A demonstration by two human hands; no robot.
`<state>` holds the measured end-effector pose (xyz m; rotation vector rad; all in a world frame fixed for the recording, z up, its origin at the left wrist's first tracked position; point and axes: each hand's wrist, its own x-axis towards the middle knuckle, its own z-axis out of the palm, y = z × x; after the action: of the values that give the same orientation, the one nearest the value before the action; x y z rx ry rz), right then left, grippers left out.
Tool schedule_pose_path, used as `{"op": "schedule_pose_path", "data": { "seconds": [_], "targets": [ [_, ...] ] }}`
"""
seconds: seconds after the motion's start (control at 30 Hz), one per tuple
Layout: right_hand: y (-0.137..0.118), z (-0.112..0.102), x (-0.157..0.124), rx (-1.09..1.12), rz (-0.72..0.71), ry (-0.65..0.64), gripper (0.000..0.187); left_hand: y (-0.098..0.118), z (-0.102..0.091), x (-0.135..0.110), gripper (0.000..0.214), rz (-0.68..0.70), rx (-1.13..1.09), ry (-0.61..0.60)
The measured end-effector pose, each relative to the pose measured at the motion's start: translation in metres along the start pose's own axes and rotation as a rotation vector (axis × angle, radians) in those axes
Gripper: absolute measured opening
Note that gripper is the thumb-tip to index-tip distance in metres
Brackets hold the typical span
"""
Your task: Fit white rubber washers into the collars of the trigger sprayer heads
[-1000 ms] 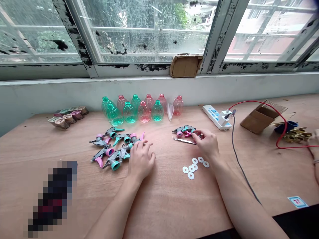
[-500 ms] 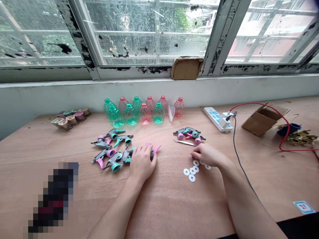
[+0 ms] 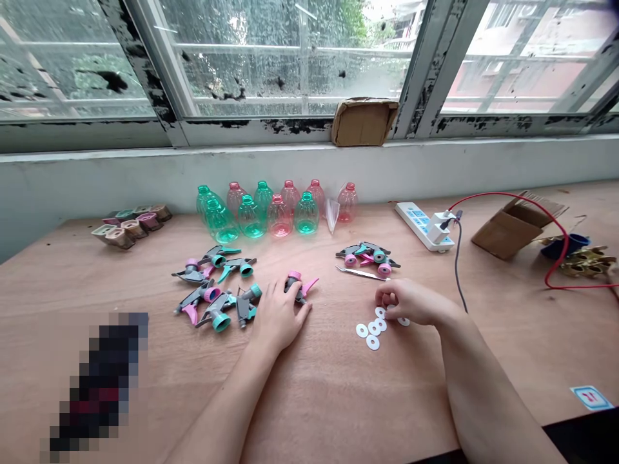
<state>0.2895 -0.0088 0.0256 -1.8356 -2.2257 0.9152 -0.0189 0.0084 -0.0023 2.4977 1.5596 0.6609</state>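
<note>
Over the tabletop (image 3: 319, 399), my left hand (image 3: 279, 316) holds a pink-and-grey spray head (image 3: 296, 281) between thumb and fingers; my right hand (image 3: 411, 301) curls at the white washers (image 3: 370, 330), whether pinching one I can't tell. Tweezers (image 3: 362, 273) lie just beyond, seemingly for easy reach.

A single view, worn on the person's head, faces forward and steeply enough down to fill the lower half of the frame with a wooden desk (image 3: 338, 399). Forearms (image 3: 236, 386) rise from the bottom edge, close to the lens; the left hand (image 3: 280, 314) and right hand (image 3: 409, 301) sit near the middle. Windows (image 3: 290, 71) span the top, farther off.
</note>
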Motion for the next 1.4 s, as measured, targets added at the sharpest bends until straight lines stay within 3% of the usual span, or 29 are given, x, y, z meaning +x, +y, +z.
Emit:
{"op": "schedule_pose_path", "data": {
  "seconds": [0.2, 0.33, 0.5, 0.6, 0.7, 0.8, 0.93, 1.0, 1.1, 1.4],
  "targets": [
    [-0.003, 0.003, 0.003, 0.034, -0.046, -0.022, 0.012, 0.004, -0.009, 0.003, 0.036, -0.02, -0.156, 0.075],
    [-0.002, 0.006, 0.004, 0.05, -0.087, -0.037, 0.013, 0.01, -0.012, -0.001, 0.027, -0.034, -0.47, 0.172],
    [-0.003, 0.008, 0.005, 0.097, -0.092, -0.04, 0.008, 0.017, -0.011, 0.0, 0.034, -0.456, -1.193, 0.354],
    [-0.005, 0.005, 0.004, 0.148, -0.077, -0.048, 0.003, 0.02, -0.011, 0.006, 0.041, -0.691, -1.51, 0.242],
    [-0.009, 0.001, 0.002, 0.184, -0.076, -0.038, 0.007, 0.024, -0.011, 0.008, 0.044, -0.811, -1.638, 0.051],
    [-0.024, 0.002, -0.001, 0.255, -0.19, 0.081, 0.015, 0.029, -0.011, 0.004, 0.042, -0.816, -1.69, -0.119],
    [-0.058, 0.019, -0.002, 0.499, -0.432, 0.221, 0.023, 0.038, -0.009, -0.001, 0.037, -0.765, -1.783, -0.254],
    [-0.074, 0.031, -0.001, 0.542, -0.529, 0.267, 0.02, 0.041, -0.007, -0.003, 0.03, -0.714, -1.832, -0.273],
    [-0.088, 0.045, 0.002, 0.541, -0.567, 0.351, 0.017, 0.042, -0.003, -0.005, 0.026, -0.659, -1.895, -0.242],
    [-0.095, 0.063, 0.009, 0.528, -0.614, 0.522, 0.009, 0.04, 0.004, -0.006, 0.026, -0.651, -1.995, -0.229]
  ]
}}
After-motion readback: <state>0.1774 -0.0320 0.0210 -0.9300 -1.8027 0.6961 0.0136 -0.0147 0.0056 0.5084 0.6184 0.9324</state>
